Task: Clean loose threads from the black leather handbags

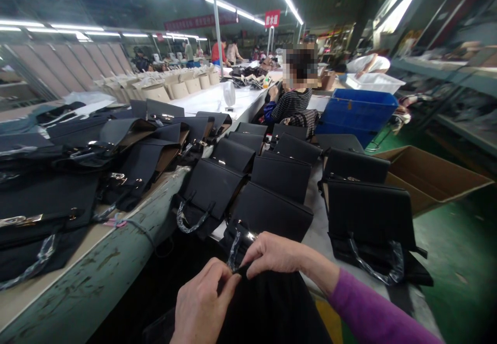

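The black handbag (267,302) lies at the bottom edge of the view, directly under the person's hands, at the near end of a row of like bags. Its plastic-wrapped handle (234,253) rises between the fingers: the right hand (274,255) pinches it from above, and the left hand (204,302) closes its grip on the same spot from below. The step in hand looks like working at the handle wrap; the next move probably calls for a steady pull along it. Finished bags (279,178) crowd the table (97,276); a seated co-worker (291,100) works farther off.
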Motion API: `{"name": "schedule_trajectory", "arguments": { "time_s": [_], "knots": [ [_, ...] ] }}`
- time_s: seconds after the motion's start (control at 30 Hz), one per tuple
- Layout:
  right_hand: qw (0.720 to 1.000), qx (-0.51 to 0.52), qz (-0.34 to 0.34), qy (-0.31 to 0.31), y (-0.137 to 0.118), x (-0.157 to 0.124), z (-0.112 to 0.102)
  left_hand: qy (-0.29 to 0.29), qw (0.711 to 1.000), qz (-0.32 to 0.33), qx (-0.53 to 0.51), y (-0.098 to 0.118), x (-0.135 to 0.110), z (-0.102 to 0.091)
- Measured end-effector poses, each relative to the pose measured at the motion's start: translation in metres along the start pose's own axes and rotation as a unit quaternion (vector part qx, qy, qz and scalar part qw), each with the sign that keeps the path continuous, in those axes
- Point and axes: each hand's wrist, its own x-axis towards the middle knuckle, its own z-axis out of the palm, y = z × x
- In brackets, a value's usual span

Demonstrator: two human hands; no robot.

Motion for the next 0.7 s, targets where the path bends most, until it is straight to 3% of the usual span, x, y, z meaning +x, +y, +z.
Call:
{"name": "schedule_trajectory", "arguments": {
  "time_s": [0.27,0.7],
  "knots": [
    [0.998,0.047,0.029,0.012,-0.001,0.004,0.004,-0.008,1.0,-0.015,-0.008,0.004,0.003,-0.004],
    [0.999,0.01,-0.026,-0.027,-0.009,0.005,0.005,-0.018,0.997,-0.057,-0.047,0.004,0.003,-0.013]
  ]
}}
